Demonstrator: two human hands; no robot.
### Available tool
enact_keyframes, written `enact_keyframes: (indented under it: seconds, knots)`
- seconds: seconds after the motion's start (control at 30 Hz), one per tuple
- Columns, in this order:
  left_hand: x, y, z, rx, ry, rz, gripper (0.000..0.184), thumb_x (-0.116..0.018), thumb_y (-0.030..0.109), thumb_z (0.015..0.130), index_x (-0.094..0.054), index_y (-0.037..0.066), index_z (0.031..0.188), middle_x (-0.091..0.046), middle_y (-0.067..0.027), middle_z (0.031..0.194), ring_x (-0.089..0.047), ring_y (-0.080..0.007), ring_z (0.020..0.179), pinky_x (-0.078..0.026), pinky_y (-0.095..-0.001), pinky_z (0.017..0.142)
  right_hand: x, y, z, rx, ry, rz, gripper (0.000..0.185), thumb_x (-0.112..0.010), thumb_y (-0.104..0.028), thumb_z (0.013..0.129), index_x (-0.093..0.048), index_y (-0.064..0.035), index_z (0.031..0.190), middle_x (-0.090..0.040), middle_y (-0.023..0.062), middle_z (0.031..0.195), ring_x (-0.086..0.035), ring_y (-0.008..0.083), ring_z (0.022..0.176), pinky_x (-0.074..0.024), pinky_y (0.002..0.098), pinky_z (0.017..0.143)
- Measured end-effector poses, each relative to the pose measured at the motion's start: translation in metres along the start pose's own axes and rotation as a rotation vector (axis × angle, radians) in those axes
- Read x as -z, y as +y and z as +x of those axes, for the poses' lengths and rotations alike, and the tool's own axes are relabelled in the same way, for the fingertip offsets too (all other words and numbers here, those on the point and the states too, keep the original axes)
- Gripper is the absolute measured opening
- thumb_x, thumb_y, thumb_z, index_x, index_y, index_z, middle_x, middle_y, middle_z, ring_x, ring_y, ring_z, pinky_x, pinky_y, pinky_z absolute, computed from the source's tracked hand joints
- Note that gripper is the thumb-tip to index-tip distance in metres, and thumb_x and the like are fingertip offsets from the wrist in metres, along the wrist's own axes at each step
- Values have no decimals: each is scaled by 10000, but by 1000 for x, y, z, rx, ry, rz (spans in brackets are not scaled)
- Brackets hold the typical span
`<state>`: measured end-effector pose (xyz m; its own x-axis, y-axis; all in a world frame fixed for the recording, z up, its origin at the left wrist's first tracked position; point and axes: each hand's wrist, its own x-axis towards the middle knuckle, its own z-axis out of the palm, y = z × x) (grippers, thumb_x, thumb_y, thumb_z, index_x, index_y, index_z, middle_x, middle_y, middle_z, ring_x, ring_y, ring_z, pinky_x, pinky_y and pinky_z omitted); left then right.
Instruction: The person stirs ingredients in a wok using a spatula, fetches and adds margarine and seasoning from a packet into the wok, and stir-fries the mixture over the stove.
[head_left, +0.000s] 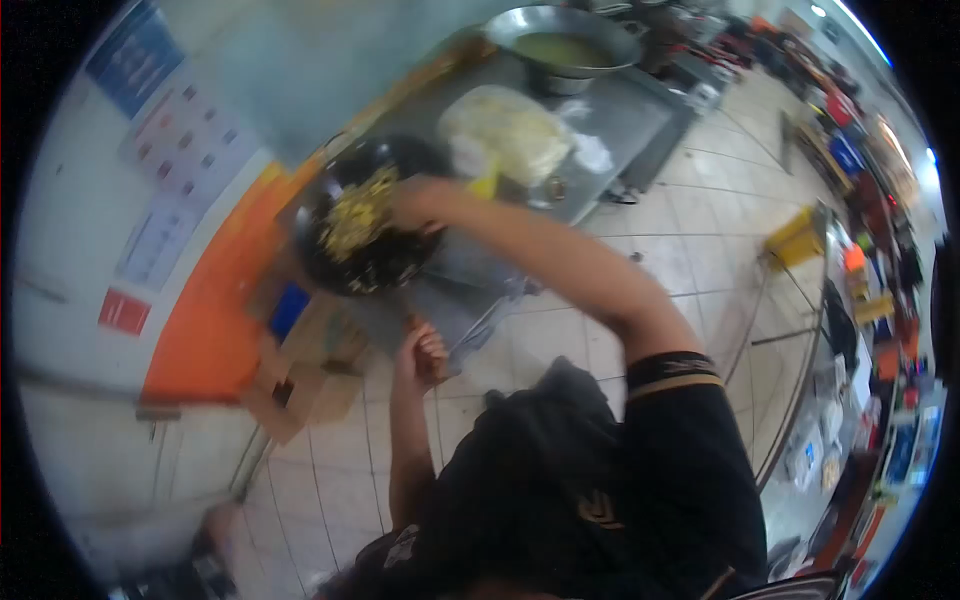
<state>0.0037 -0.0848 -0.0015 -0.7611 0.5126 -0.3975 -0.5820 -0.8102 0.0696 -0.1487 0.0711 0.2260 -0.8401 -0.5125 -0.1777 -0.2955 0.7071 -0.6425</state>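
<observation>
A dark wok (pixel 320 265) sits at the near end of the metal counter, tilted in this view. Yellowish food pieces (pixel 360 215) lie inside it, with smaller pale bits lower down. My left hand (pixel 425 355) is wrapped round the wok's brown handle (pixel 410 322). Over the wok's right side, my right hand (pixel 420 203) is curled next to the food. Motion blurs its fingers, and whatever they grip is hidden. Just beyond that wrist, a yellow object (pixel 486 180) shows in part, beside a large clear bag of pale food (pixel 510 130).
A wide metal pan of liquid (pixel 565 48) stands at the counter's (pixel 640 110) far end. Cardboard boxes (pixel 325 375) are below the wok, near the orange-painted wall (pixel 205 320). A yellow bin (pixel 795 238) stands across the tiled floor, before cluttered shelves.
</observation>
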Motion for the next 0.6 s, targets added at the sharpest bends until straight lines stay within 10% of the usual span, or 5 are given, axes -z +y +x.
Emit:
enact_keyframes:
  seconds: [0.13,0.23,0.33,0.4,0.6]
  knots:
    - [2,-1,-4,-2,41,32,130,-525,172,941,-497,67,869,-441,32,622,-457,-62,551,-420,-241,539,48,-16,-24,85,-187,-642,204,-544,-120,713,-659,-2,592,-652,178,650,-676,287,675,-511,371,527]
    - [10,3,2,11,-54,53,125,-519,169,939,-491,60,887,-447,32,624,-450,-63,536,-419,-238,518,54,-37,-39,-11,-358,-724,172,-562,-116,708,-680,-6,650,-655,192,681,-679,294,686,-524,394,562]
    - [8,0,3,-33,-7,105,101,-518,149,931,-493,65,881,-438,37,609,-437,-62,510,-402,-228,482,-25,28,-2,337,69,-652,153,-592,-119,712,-699,-11,728,-665,194,722,-684,294,707,-534,412,584]
    - [11,-5,5,-135,19,148,73,-520,126,916,-491,72,877,-415,44,589,-417,-56,481,-383,-219,459,-69,29,20,-49,152,-368,174,-624,-152,743,-705,-22,827,-684,185,815,-686,319,788,-551,411,631]
    - [-9,-12,3,-215,210,255,110,-491,106,909,-465,97,802,-402,48,550,-379,-59,410,-365,-223,393,-28,5,-38,-290,-3,-273,207,-627,-140,795,-696,-21,950,-690,155,937,-681,292,883,-557,328,707]
